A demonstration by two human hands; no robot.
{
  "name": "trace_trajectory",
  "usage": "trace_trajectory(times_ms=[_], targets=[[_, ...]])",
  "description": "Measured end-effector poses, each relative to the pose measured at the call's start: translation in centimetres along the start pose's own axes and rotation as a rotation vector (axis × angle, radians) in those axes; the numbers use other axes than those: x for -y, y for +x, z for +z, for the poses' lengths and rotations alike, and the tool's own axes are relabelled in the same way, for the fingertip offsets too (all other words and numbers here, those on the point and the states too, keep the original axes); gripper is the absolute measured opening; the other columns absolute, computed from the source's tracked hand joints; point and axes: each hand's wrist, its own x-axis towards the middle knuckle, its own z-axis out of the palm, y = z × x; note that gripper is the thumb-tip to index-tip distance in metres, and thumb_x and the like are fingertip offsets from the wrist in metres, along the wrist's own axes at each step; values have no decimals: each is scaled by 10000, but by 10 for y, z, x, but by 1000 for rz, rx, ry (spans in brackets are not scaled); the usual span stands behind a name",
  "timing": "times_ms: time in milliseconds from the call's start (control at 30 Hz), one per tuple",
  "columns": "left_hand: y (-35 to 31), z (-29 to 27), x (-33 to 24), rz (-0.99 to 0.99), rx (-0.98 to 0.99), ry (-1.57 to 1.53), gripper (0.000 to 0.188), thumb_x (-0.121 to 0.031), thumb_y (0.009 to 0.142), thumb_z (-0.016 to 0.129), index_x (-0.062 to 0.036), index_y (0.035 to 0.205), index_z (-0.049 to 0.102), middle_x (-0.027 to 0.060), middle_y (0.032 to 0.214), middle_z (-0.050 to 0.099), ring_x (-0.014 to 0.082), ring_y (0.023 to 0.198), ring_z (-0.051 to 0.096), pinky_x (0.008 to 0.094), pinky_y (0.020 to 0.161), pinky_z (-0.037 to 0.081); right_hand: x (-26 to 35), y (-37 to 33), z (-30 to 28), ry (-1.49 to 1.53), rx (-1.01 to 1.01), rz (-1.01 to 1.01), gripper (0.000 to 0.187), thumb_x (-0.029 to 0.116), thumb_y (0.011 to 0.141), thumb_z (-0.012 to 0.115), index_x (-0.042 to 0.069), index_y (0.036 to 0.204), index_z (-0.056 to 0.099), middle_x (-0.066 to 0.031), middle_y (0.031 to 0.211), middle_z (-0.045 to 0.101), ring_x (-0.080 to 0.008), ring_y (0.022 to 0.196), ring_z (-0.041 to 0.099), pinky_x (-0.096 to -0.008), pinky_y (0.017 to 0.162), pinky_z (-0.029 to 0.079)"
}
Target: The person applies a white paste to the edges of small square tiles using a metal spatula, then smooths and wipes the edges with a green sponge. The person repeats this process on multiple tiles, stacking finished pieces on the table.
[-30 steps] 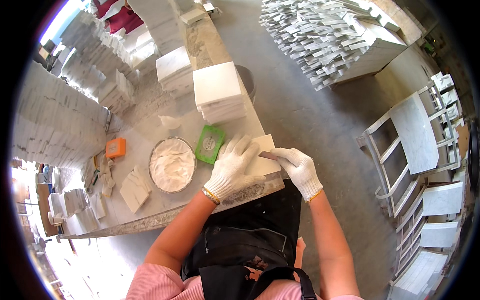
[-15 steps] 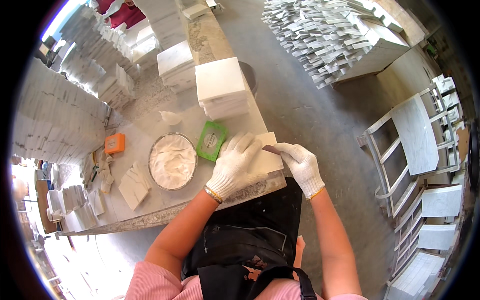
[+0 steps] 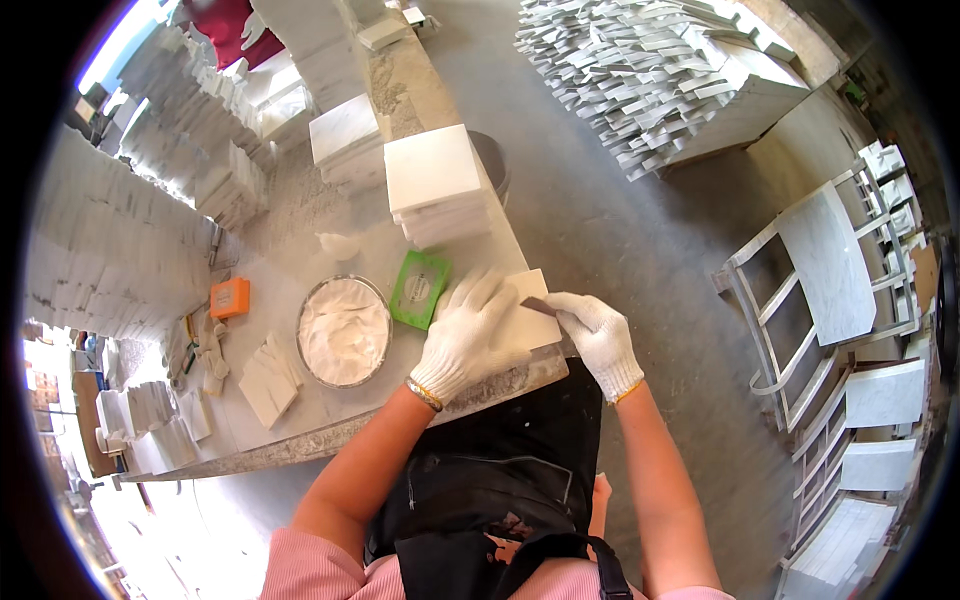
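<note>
My left hand [image 3: 468, 335], in a white knit glove, lies spread over a square white marble tile [image 3: 538, 332] at the corner of the table. Motion blurs its fingertips slightly. My right hand [image 3: 598, 338], gloved likewise, pinches a thin, dark brown flat piece [image 3: 536, 303] that looks like folded sandpaper. Its tip reaches over the tile's right part. Just left of my left hand's fingers is a green box [image 3: 419, 288]. Further left stands a round bowl [image 3: 302, 350] filled with white paste [image 3: 343, 325].
A stack of white tiles [image 3: 435, 170] stands beyond the green box. Loose tiles [image 3: 268, 385], an orange box [image 3: 229, 298] and gloves [image 3: 211, 355] lie on the left. Tall tile stacks [image 3: 110, 240] line the far left. Metal racks [image 3: 765, 320] holding slabs stand on the right.
My left hand's fingers have shifted slightly and are more blurred. The brown piece in my right hand has moved a little left and down over the tile.
</note>
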Motion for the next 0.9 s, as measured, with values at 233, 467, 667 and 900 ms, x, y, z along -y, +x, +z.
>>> trace_trajectory(times_ms=[233,467,667,900], targets=[[-4,0,3,-34,35,3,775,-403,651,838,-73,1301,577,161,1423,493,391,1375,419,524,1108,366,8,-24,-6,-69,13,-54,208,48,865,699,128,1048,756,-101,841,693,-272,749,682,-348,673,540],[-6,3,3,-45,8,10,788,-413,633,839,-69,1297,590,166,1425,500,405,1364,429,526,1101,371,5,-14,-1,2,11,44,188,81,910,681,124,1074,762,-88,866,704,-235,758,678,-315,709,536],[-4,-1,0,-41,66,0,811,-416,642,845,-64,1324,582,173,1448,487,413,1381,413,530,1114,362,12,-19,-8,-55,96,85,200,23,904,675,59,1087,747,-115,996,742,-216,897,710,-303,811,548],[-7,5,3,-10,-2,14,814,-414,634,857,-57,1308,574,182,1434,488,411,1370,417,527,1105,367,10,-43,-1,-8,23,52,223,62,902,677,119,1103,755,-98,940,729,-235,809,699,-311,747,554]])
